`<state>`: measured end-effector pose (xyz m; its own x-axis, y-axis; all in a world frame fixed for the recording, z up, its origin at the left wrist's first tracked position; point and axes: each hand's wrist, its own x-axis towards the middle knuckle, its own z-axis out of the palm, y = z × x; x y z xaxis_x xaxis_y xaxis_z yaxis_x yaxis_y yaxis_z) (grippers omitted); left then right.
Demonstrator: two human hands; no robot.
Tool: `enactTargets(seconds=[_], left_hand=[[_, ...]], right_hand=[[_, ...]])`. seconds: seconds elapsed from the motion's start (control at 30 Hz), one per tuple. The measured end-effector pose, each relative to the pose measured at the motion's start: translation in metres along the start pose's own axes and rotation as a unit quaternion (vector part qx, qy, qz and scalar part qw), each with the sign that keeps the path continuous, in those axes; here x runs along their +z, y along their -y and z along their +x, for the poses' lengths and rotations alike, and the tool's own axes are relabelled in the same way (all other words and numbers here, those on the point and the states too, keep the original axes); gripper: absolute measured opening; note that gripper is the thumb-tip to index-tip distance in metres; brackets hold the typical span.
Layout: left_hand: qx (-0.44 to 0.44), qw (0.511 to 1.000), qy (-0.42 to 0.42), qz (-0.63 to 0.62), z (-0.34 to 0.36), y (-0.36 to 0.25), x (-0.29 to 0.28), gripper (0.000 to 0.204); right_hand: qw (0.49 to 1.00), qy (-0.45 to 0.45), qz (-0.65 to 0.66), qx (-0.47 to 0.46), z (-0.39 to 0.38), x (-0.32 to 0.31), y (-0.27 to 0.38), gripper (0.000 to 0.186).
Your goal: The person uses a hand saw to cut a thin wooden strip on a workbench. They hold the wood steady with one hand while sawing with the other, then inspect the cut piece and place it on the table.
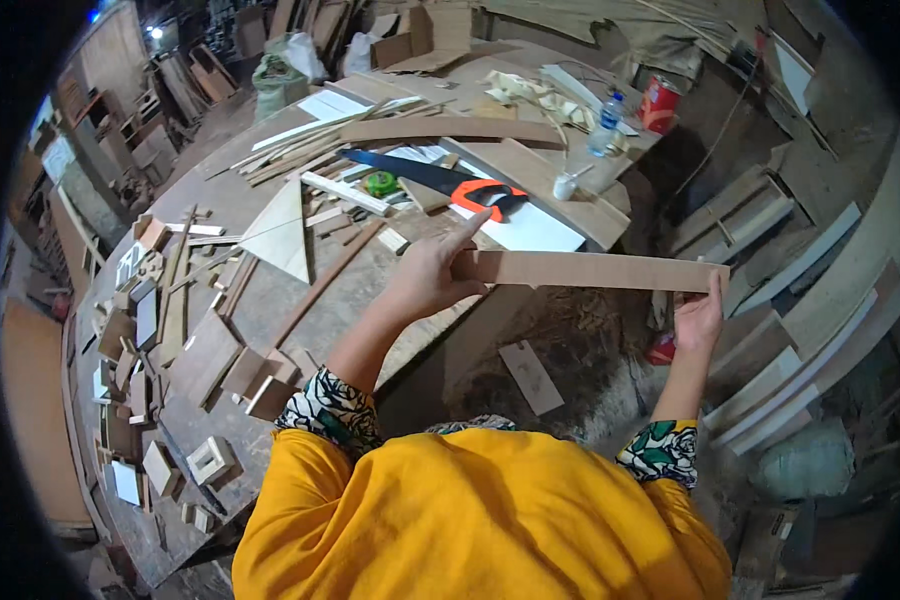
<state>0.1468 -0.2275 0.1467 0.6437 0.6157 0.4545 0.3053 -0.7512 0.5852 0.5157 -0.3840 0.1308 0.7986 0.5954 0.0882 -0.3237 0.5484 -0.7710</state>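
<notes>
Between my two hands a long, flat wooden strip (590,271) is held up roughly level, off the table's near right edge. My left hand (432,272) grips its left end between thumb and fingers, with the index finger stretched out toward the saw. The strip's right end rests in my right hand (699,312), which is closed on it from below and behind. Just beyond my left hand lies a handsaw (415,172) with a dark blade and an orange and black handle. Next to the blade is a green tape measure (380,183).
The worktable (410,345) carries wooden offcuts, thin battens and small block pieces (210,460) at left. Toward the far right stand a plastic bottle (607,122), a red can (660,104) and a white cup (565,186). A board (531,377) lies on the floor below the strip.
</notes>
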Motion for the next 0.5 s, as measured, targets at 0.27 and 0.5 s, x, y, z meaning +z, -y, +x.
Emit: enactTargets(seconds=[0.27,0.5], left_hand=[[-0.122,0.966,-0.117,-0.194,0.009,0.014,0.096,0.079],[-0.118,0.824,0.032,-0.553,0.019,-0.052,0.174,0.054]], right_hand=[[0.998,-0.058,0.003,-0.039,-0.008,-0.105,0.069,0.04],[0.994,-0.096,0.033,-0.049,-0.033,-0.195,0.122,0.037]])
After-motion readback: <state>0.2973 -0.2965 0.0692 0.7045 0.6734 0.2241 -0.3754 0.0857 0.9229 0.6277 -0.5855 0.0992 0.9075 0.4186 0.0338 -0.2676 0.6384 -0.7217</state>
